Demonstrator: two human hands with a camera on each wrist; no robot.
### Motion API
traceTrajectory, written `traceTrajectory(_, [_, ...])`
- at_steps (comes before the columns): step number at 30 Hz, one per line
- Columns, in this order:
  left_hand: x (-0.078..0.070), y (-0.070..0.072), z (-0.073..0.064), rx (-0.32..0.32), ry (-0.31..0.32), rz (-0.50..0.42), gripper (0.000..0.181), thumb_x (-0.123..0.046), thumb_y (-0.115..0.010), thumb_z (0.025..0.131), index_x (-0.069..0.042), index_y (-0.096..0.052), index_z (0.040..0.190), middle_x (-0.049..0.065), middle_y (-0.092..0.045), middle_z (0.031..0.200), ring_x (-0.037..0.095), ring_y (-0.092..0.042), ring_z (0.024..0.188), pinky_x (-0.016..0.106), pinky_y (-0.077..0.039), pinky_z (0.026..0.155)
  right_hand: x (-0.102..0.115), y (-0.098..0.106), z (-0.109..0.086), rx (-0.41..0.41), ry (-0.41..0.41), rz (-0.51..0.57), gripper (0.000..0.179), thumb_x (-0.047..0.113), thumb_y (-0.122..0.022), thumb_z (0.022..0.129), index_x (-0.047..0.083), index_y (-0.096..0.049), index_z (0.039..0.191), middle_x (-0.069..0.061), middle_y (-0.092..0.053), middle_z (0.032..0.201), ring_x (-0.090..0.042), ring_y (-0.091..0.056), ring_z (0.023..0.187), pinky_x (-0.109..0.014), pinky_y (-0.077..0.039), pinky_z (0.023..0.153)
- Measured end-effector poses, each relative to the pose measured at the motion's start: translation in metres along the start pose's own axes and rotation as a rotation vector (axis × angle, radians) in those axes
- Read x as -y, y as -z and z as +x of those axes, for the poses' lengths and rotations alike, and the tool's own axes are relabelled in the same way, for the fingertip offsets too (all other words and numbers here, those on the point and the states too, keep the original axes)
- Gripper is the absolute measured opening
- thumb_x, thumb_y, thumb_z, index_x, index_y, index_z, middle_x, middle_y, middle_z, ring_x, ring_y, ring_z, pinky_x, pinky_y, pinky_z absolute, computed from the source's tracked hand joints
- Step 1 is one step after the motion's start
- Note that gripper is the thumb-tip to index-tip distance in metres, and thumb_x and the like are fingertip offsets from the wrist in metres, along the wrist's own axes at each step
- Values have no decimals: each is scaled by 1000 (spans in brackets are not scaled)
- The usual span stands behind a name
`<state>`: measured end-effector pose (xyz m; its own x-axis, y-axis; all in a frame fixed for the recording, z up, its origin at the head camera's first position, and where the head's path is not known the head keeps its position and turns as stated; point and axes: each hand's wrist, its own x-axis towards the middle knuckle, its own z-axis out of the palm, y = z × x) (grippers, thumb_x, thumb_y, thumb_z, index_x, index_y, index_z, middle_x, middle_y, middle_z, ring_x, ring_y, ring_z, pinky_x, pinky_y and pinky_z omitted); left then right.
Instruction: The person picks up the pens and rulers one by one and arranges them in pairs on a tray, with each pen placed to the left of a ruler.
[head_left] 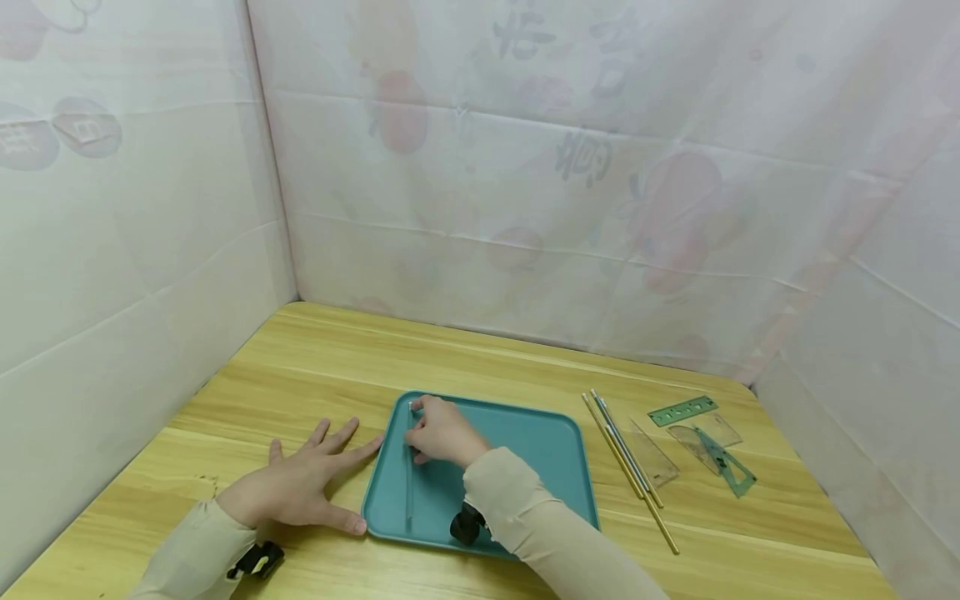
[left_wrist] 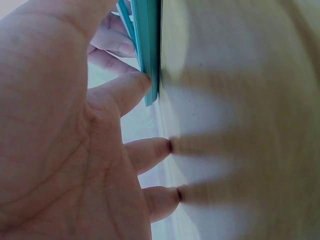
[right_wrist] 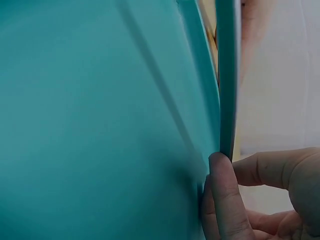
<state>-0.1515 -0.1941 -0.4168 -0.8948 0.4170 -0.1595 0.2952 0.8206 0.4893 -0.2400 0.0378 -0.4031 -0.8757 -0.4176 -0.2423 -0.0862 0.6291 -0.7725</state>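
Note:
My right hand (head_left: 442, 432) is over the left part of the teal tray (head_left: 525, 450) and pinches a slim, shiny rod (head_left: 409, 492) between thumb and fingers. In the right wrist view the rod (right_wrist: 228, 75) mirrors the tray's colour, and its shadow falls on the tray floor. It runs roughly parallel to the tray's left rim. My left hand (head_left: 300, 483) is spread beside that rim, thumb and index fingertip right at the tray's edge. In the left wrist view, other fingertips of the left hand (left_wrist: 75, 135) touch the wooden tabletop.
Right of the tray lie several gold and silvery rods (head_left: 628, 454) side by side. Beyond them are a green ruler (head_left: 682, 411), a green set square (head_left: 738, 475) and clear plastic drawing pieces (head_left: 656, 458). Printed cloth (head_left: 480, 183) walls in the wooden table (head_left: 337, 354).

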Motion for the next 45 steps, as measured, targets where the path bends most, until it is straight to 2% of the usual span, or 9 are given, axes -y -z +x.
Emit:
traceTrajectory(7, [-1,1,0,-1,-1,9,110,-72,-83,80,-34,-33,170,25,-19,178,70,-11,157,105,-1,90,6,-6,1,-23,-6,-36,56,9,-71,102,0,-51,154,-7,-68,83,-18,-73,64,-35,-63,73])
traceTrajectory(22, [0,1,1,3,-1,2,109,-71,-83,80,-33,-34,170,26,-18,178,71,-10,156,105,1,89,14,-13,0,2,6,19,64,7,-75,100,-2,-49,157,-7,-71,85,-20,-76,70,-33,-64,75])
traceTrajectory(34, [0,1,0,3,-7,-1,109,-71,-82,81,-31,-34,170,27,-18,178,72,-10,155,105,0,88,12,-12,0,9,20,-2,62,9,-76,100,-1,-51,156,-5,-72,84,-18,-76,70,-32,-64,74])
traceTrajectory(45, [1,-1,0,3,-11,2,109,-71,-82,81,-32,-33,170,27,-18,178,73,-11,155,105,1,86,3,-7,-4,46,40,65,61,13,-76,101,0,-52,155,-7,-71,93,-19,-78,76,-34,-66,74])
